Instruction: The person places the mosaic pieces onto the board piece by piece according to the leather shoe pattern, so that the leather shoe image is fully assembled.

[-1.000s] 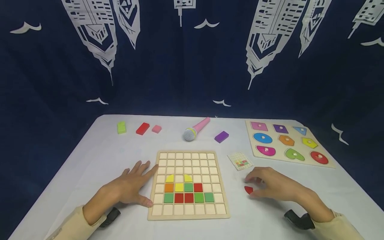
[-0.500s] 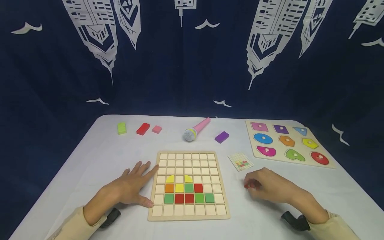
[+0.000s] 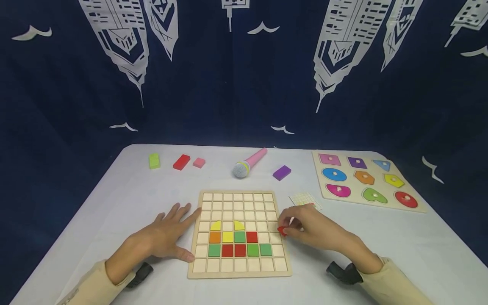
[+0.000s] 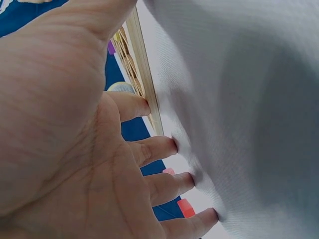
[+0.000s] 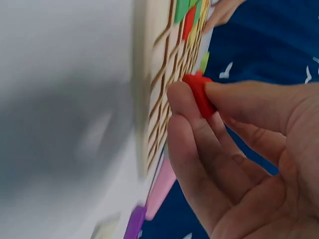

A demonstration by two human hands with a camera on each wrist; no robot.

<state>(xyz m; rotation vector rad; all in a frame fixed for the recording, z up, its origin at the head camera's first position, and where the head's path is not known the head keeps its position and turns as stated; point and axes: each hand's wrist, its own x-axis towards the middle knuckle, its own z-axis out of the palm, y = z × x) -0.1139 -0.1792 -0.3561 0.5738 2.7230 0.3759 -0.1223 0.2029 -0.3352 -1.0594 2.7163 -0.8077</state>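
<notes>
Your right hand (image 3: 310,231) held a small red piece (image 3: 282,231) pinched between thumb and fingertips, and the piece sat at the very tip of that hand, just over the right edge of the wooden grid board (image 3: 240,271). In the right wrist view the red piece (image 5: 198,93) was clamped between your thumb and your index finger (image 5: 189,119), with the board's lattice (image 5: 159,109) close in front of the fingertips; whether the piece touched the board could not be told.

Your left hand (image 3: 165,235) lay flat and spread on the white table (image 3: 114,203), fingers straight and holding nothing. Its index fingertip and its thumb touched the left edge of the board. The left wrist view showed the same: your fingers (image 4: 159,149) pressed down on the cloth with the board's wooden edge (image 4: 142,74) right against the nearest fingertip.

Between your two hands, the board carried coloured tiles in its lower rows: yellow, orange, green and red (image 3: 239,250). Just beyond your right hand lay a small pattern card (image 3: 303,198), partly hidden by your knuckles. Farther out past that hand sat a shape puzzle board (image 3: 419,208). Well beyond your fingertips lay a pink toy microphone (image 3: 249,162), a purple block (image 3: 281,173), a green block (image 3: 154,161), a red block (image 3: 181,162) and a pink block (image 3: 199,162).
</notes>
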